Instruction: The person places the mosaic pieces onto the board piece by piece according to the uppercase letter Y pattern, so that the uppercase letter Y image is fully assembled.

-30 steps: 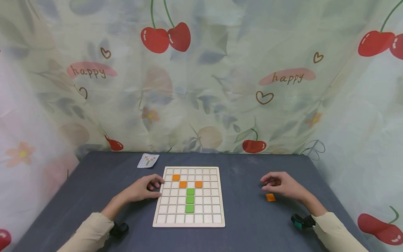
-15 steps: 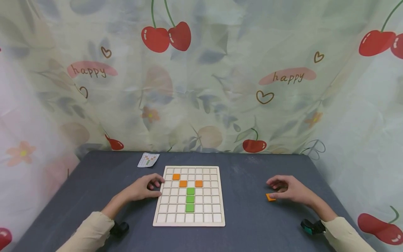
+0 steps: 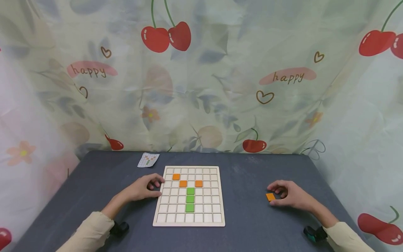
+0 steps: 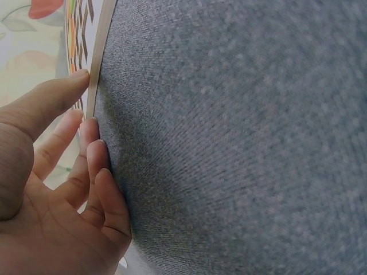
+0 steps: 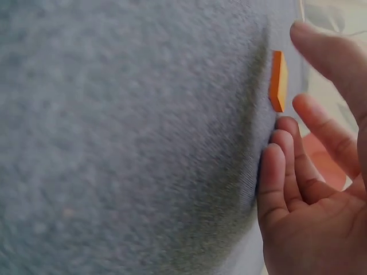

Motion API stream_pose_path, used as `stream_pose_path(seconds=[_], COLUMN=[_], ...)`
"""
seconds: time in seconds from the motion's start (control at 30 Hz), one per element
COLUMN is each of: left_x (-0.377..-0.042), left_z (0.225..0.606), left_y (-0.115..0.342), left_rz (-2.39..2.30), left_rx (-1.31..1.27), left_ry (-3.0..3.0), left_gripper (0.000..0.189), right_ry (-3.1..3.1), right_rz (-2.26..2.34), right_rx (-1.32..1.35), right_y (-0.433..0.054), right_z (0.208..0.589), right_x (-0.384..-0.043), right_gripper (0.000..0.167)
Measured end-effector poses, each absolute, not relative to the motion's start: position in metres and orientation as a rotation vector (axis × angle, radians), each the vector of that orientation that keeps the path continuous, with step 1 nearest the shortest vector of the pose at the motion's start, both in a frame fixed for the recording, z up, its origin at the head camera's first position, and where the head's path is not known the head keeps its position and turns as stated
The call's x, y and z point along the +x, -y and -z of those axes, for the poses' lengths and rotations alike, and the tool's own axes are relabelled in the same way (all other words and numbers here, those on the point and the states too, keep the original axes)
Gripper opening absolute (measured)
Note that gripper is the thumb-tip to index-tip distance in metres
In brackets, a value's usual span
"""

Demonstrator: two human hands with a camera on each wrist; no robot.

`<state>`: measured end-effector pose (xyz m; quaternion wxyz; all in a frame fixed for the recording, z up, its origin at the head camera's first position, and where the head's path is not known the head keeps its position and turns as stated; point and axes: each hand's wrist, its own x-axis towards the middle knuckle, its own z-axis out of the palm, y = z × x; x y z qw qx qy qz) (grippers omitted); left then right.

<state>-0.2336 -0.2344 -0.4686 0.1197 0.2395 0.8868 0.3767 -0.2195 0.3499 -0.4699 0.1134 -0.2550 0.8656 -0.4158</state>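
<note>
A pale grid board [image 3: 207, 206] lies on the table; several orange and green square tiles sit in its cells. At its left edge is my left hand [image 3: 141, 189]. The thumb tip [image 4: 81, 77] rests at the rim [image 4: 96, 77] in the left wrist view, and the loosely bent fingers stay along the same edge. Off to the right, a loose orange tile [image 3: 270, 197] lies flat on the table. My right hand [image 3: 292, 195] is beside it, with thumb and forefinger spread on either side of the tile [image 5: 279, 81] and nothing held.
A small paper card [image 3: 148, 160] with a printed coloured grid pattern lies behind the board on the left. The dark cloth-covered table [image 3: 245, 224] ends at a patterned curtain [image 3: 201, 87] at the back and sides.
My right hand has moved slightly right and toward me, from behind the loose orange tile to beside it, its thumb and forefinger spreading. The left hand and board have stayed put.
</note>
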Motion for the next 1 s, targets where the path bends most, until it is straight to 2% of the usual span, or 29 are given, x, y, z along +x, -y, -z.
stream_pose_path(seconds=[0.43, 1.0], left_x=[-0.2333, -0.2325], left_z=[0.4695, 0.4696], left_y=[0.2345, 0.2342], left_rz=[-1.097, -1.101], left_rx=[0.705, 0.712], left_ry=[-2.602, -2.606], left_gripper=[0.037, 0.037], right_ry=[-2.595, -2.611], right_rz=[1.193, 1.157], right_rx=[-0.797, -0.818], right_y=[-0.3494, -0.3456], right_z=[0.4747, 0.4729], right_x=[-0.2168, -0.2165], right_gripper=[0.021, 0.018])
